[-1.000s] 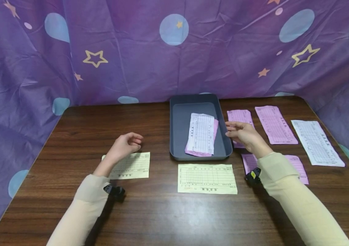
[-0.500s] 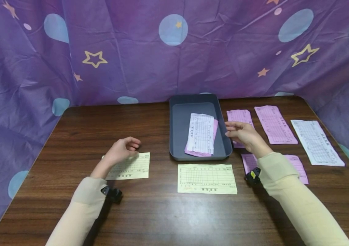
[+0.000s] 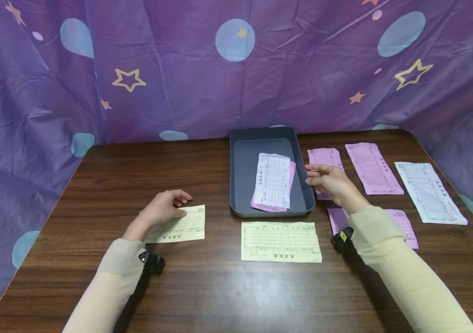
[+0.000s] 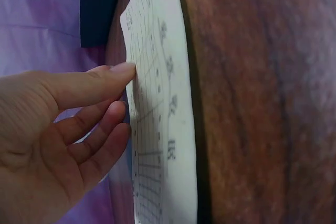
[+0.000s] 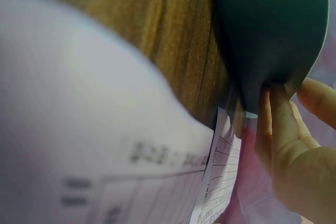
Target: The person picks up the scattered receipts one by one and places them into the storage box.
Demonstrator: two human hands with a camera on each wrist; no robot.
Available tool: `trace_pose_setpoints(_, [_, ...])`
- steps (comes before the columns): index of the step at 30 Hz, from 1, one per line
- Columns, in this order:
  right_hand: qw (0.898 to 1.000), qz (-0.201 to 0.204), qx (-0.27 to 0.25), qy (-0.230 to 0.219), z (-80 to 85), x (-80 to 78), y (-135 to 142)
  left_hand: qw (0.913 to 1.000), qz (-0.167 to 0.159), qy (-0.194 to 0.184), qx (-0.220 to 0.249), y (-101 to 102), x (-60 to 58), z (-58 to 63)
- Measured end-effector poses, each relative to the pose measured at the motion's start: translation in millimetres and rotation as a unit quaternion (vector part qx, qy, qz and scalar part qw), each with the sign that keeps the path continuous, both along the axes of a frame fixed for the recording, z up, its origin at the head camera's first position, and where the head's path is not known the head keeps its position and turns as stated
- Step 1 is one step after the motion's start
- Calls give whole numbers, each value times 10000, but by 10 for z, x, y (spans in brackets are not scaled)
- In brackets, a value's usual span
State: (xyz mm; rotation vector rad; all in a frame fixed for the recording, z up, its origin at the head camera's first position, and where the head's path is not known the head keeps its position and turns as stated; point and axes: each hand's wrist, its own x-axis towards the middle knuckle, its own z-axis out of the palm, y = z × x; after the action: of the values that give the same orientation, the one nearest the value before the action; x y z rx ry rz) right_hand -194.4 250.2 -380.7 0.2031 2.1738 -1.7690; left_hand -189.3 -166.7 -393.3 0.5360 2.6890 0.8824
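Observation:
My left hand (image 3: 160, 209) lies over the left-hand yellow printed slip (image 3: 191, 225). In the left wrist view its thumb (image 4: 122, 70) touches the far edge of that slip, while the other fingers curve loosely beside it. The dark grey tray (image 3: 242, 152) holds a white printed slip (image 3: 273, 180) on top of pink paper (image 3: 292, 172). Straight fingers of my right hand (image 3: 338, 184) touch the tray's right side. The right wrist view shows those fingertips (image 5: 278, 92) against the tray's outer wall, near the rim.
A second yellow slip (image 3: 281, 243) lies in front of the tray. To the right are pink slips (image 3: 373, 169), one (image 3: 405, 226) partly under my right forearm, and a white slip (image 3: 430, 194). A purple patterned cloth (image 3: 195, 92) hangs behind the table (image 3: 220, 296).
My left hand has moved down onto the left yellow slip, its thumb now at the paper. That slip has shifted slightly to the right. The right hand and the tray stay in place.

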Motion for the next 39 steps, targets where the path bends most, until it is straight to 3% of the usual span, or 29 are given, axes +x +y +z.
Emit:
trace_pose_setpoints(5, [10000, -21, 12, -10, -4, 5, 4, 9994, -20, 77, -342, 48, -18, 19])
trace_pose_setpoints(10, [10000, -13, 46, -11, -3, 15, 3, 9993, 7, 25, -385, 101, -32, 34])
trace_pose_setpoints(17, [10000, -7, 30, 1, -3, 10, 13, 9981, -194, 261, -528, 166, -54, 61])
trace_pose_setpoints(39, [10000, -33, -39, -5, -14, -9, 14, 9989, 66, 354, -306, 181, -121, 56])
